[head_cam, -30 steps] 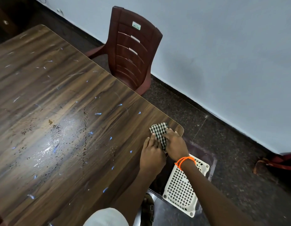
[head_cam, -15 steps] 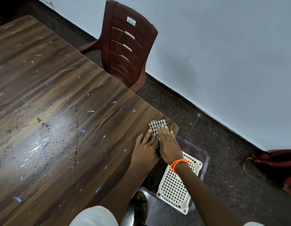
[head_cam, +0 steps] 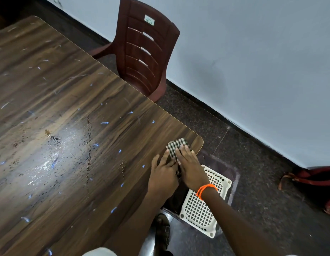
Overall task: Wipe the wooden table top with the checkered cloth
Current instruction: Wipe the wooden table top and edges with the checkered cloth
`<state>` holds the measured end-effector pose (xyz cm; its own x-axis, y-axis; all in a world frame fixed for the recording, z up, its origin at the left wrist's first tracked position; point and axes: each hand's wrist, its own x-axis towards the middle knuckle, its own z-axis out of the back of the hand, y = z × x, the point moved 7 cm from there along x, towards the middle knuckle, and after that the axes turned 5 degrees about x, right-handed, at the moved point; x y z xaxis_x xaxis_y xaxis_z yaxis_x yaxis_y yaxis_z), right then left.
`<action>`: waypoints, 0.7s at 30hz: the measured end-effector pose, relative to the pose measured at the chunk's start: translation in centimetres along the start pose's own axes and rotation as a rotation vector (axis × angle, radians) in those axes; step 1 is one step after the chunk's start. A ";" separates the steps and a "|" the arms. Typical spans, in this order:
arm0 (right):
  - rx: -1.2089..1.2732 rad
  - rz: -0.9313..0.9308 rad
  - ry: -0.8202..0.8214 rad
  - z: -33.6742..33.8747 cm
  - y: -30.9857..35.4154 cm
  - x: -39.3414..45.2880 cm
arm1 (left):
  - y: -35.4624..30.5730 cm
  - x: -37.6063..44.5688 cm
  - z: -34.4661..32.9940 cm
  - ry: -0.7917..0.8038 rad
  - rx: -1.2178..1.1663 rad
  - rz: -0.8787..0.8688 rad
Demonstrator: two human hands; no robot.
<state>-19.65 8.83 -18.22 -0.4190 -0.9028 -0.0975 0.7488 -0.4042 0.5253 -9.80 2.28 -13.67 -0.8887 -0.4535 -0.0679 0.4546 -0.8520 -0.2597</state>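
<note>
Flat grip (head_cam: 190,168) on checkered cloth (head_cam: 176,145)

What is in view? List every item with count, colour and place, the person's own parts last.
wooden table top: one, brown, left, wet patch and crumbs on it
checkered cloth: one, black and white, at the table's near right corner
plastic chair: one, maroon, beside the table's far edge
perforated basket: one, white, on the floor below the corner
bag: one, red, floor at right
wall: pale blue, behind
sandalled foot: one, under the table edge
bracelet: orange, right wrist
left hand: flat, touching the cloth
right hand: flat, pressing the cloth
</note>
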 end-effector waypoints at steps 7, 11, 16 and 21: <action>-0.073 -0.222 -0.140 2.1 -3.1 0.4 | 1.4 -2.5 1.1 -0.083 -0.060 0.138; 0.012 -0.321 -0.125 3.0 -3.5 4.1 | 2.9 -2.6 1.1 -0.086 -0.082 0.223; -0.068 -0.019 0.012 -0.2 1.0 3.1 | 4.8 -3.1 1.1 -0.056 -0.106 0.313; -0.176 0.232 0.114 -1.8 3.9 -1.2 | 5.9 -4.0 1.7 -0.023 -0.162 0.332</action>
<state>-15.35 8.12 -17.56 -0.1736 -0.9805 -0.0918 0.8993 -0.1958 0.3910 -3.43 -1.35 -13.33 -0.6918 -0.7057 -0.1530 0.7011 -0.6058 -0.3761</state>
